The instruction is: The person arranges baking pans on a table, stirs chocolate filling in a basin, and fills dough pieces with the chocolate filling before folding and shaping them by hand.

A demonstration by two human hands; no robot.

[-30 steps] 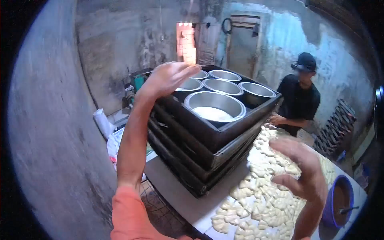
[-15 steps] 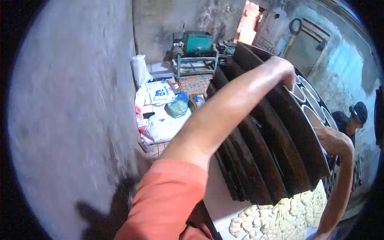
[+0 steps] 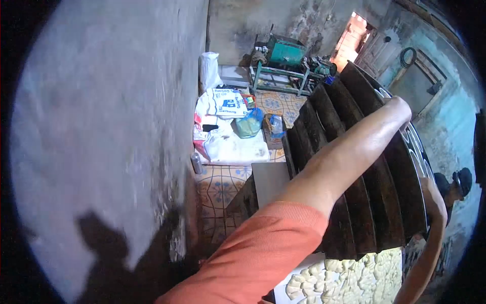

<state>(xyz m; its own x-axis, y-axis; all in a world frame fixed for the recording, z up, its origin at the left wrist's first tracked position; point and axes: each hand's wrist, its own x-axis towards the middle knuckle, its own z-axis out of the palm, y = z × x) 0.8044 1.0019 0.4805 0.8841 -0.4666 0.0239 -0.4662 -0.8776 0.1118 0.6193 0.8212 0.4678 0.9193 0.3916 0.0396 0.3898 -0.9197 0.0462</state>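
Observation:
A bulky stack of dark, rust-brown ridged metal sheets leans at a slant in front of me. Its far face carries several white-rimmed round openings, seen edge-on. My left arm stretches across the top of the stack; the wrist bends down at the far face, and the fingers of my left hand are hidden. On the right, my right hand lies against the same face lower down, its fingers also out of sight. Below the stack, many pale, fan-shaped dough-like pieces cover a white surface.
A rough grey wall rises close on my left. White sacks and a green bag lie on the tiled floor. A green machine stands at the back. A person in a dark cap is beyond the stack.
The view has swung left, so the room and stack appear further right. Both my arms stay at the stack's far face, and my right hand shows less than before.

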